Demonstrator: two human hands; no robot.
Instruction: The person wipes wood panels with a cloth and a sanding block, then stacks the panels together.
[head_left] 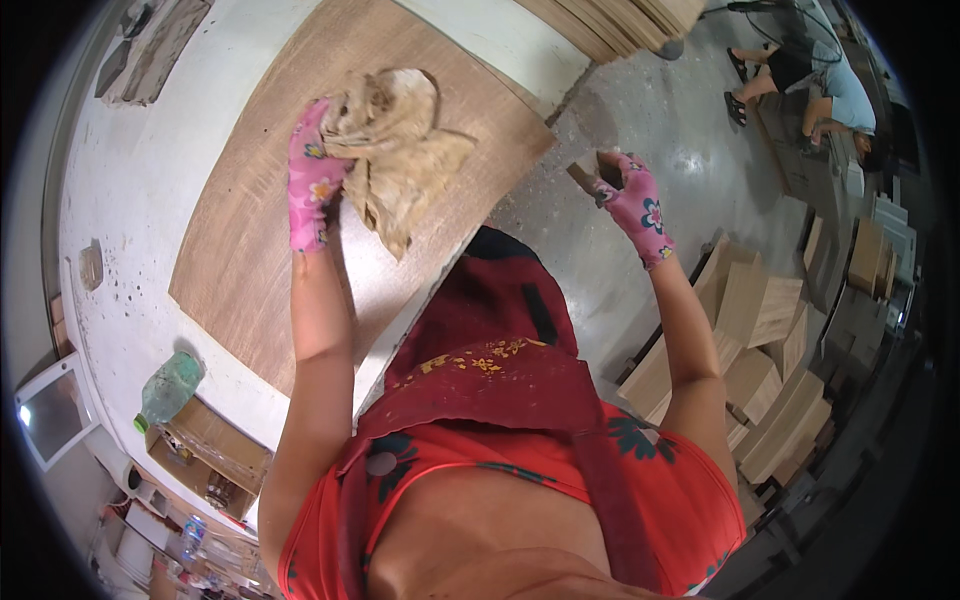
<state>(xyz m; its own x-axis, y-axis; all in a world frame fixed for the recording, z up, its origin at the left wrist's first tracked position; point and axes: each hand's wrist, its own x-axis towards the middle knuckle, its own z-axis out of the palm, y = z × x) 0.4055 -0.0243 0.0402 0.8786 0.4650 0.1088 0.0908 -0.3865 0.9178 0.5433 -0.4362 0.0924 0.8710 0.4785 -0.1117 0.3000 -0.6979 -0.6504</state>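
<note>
The left hand (313,180), in a pink flowered glove, has its fingers clamped on a crumpled tan rag (398,150) pressed to the brown wood panel (260,250) lying on the white bench (130,200), near the panel's far edge. The right hand (635,200) grips a small dark block (590,178) off the bench's right edge. The panel could slide if the rag drags hard

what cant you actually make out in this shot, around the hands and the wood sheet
- Head view: the small brown object in the right hand is mostly covered by the glove; its kind is unclear.
- The left hand has its fingertips buried in the crumpled rag.
- The wood sheet is hidden under the rag, and its near corner by the red apron.
- The box beside the green bottle holds things too small to tell.
</note>
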